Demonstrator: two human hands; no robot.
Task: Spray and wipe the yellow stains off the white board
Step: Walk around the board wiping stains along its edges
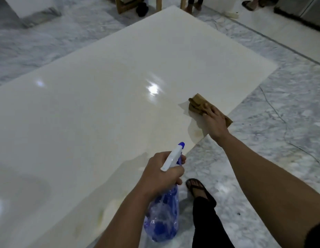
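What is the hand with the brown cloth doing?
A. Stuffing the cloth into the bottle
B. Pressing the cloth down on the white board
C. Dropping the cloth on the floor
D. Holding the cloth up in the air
B: the right hand lies on the brown cloth, flat against the white board near its edge, while the left hand grips the spray bottle.
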